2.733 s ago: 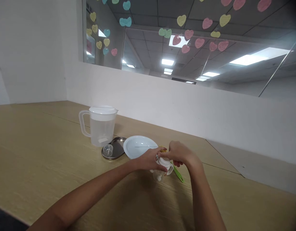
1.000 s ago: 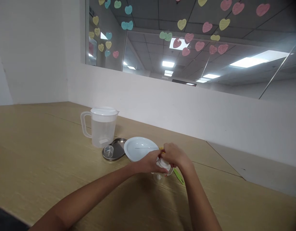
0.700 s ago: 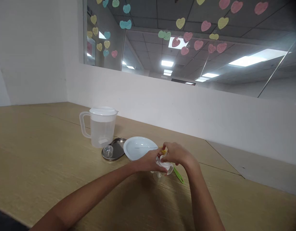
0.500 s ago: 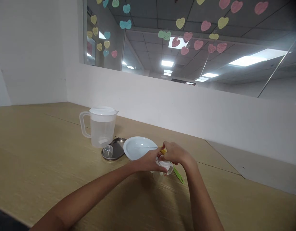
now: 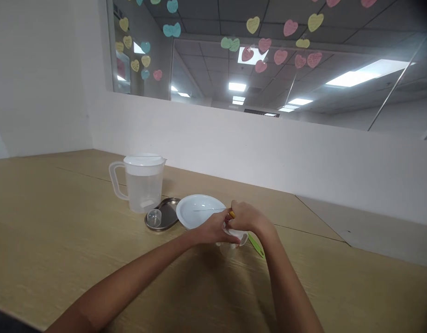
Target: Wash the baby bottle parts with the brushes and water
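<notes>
My left hand (image 5: 209, 230) and my right hand (image 5: 247, 220) meet over a small clear bottle with a white cap (image 5: 233, 238) that stands on the wooden table (image 5: 60, 240). The left hand grips its side. The right hand's fingers are curled on the cap from above. A yellow tip (image 5: 231, 214) shows just behind the right hand, and a green handle (image 5: 256, 246) lies on the table beside the bottle. A white bowl (image 5: 199, 210) sits right behind my hands.
A clear lidded pitcher (image 5: 141, 182) holding water stands at the back left. A small metal tray (image 5: 163, 214) with a clear little cup (image 5: 153, 216) on it lies between pitcher and bowl. A white low wall with a window above runs behind the table.
Both hands stay on the small bottle, with the right hand's fingers shifting on its cap. The view has shifted slightly; pitcher, tray and bowl have not moved.
</notes>
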Available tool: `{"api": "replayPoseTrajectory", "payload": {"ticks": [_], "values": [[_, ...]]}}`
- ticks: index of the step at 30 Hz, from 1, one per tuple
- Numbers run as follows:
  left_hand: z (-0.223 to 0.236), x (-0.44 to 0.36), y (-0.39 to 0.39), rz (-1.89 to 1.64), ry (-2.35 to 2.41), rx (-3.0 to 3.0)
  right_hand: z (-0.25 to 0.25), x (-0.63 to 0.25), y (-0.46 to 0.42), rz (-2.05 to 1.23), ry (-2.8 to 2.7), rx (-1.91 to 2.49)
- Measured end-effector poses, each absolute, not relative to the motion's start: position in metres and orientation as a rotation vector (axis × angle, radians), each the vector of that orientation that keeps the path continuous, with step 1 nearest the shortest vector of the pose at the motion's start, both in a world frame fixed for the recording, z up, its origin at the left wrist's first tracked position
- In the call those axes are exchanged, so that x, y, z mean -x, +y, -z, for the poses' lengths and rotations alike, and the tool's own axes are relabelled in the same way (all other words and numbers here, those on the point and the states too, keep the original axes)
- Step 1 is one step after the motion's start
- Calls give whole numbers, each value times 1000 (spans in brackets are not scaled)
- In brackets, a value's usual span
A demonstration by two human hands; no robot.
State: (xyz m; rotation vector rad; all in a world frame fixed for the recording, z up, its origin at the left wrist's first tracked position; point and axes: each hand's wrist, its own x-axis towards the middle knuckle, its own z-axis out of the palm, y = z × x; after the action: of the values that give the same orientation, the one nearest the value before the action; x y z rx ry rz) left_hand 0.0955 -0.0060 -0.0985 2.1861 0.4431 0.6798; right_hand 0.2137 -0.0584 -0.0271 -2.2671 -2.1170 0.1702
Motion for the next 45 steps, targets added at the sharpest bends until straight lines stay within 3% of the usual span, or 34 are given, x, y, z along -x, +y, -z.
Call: {"api": "replayPoseTrajectory", "payload": {"ticks": [10,19,33,45], "values": [[111,-102,-3,-773,534,-2189,35,-200,-50,-66,-2046,2352],[97,-97,-4,-707,469,-2216,23,-214,-61,-211,-2104,2284],[110,-103,-4,-773,606,-2209,35,-204,-50,-54,-2117,2277],[102,-98,-7,-751,504,-2229,26,-219,-58,-510,-2077,2212]]}}
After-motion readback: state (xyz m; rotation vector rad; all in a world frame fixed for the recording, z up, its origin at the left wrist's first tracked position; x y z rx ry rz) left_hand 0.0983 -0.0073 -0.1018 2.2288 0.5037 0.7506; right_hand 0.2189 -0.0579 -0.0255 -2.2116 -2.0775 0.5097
